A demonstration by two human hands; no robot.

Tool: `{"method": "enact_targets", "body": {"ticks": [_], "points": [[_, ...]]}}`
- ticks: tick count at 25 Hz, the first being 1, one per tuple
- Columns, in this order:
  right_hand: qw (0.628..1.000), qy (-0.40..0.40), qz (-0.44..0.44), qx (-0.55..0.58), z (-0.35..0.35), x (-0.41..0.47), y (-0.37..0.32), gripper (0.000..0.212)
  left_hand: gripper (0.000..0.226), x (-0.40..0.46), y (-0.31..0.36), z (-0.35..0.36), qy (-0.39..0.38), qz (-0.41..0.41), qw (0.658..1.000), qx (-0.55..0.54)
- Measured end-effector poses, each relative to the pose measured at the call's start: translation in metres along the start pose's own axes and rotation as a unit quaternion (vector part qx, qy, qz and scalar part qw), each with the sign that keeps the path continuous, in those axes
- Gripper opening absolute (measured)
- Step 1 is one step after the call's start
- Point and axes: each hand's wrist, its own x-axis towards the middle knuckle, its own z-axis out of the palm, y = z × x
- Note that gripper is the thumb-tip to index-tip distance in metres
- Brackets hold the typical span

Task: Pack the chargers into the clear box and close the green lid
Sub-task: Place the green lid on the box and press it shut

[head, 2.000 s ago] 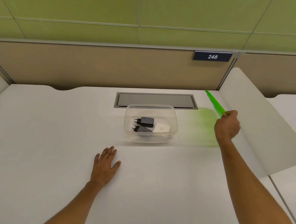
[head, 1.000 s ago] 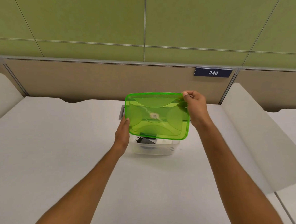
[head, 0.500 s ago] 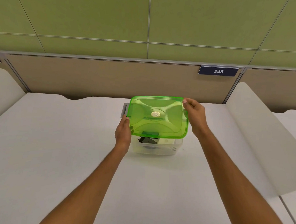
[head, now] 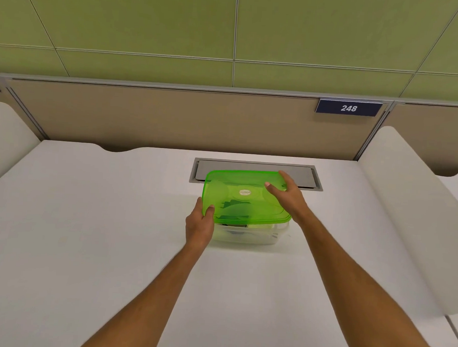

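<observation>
The translucent green lid [head: 244, 198] lies on top of the clear box [head: 248, 234] at the middle of the white desk. Dark chargers [head: 232, 209] show dimly through the lid inside the box. My left hand [head: 200, 223] grips the lid's near left corner, thumb on top. My right hand [head: 287, 196] holds the lid's right side, with the thumb pressed on its top and the fingers over the far right corner. The lid looks slightly tilted, its near edge above the box rim.
A grey cable hatch [head: 255, 173] is set into the desk just behind the box. White curved dividers stand at the left [head: 4, 137] and right [head: 406, 206]. A beige partition with a sign reading 248 [head: 348, 108] closes off the back.
The lid was picked up from the right by my right hand, joined by my left hand, then turned flat and lowered from above the box onto it.
</observation>
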Motion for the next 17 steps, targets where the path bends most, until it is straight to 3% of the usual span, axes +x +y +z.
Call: {"method": "enact_targets", "body": {"ticks": [13, 17], "points": [[0.989, 0.026, 0.002, -0.145, 0.018, 0.007, 0.031, 0.076, 0.051, 0.008, -0.012, 0.002, 0.003, 0.038, 0.999, 0.028], [0.975, 0.048, 0.06, -0.208, 0.017, 0.005, 0.036, 0.083, 0.041, 0.005, -0.01, -0.001, -0.011, 0.047, 0.999, 0.024]]}}
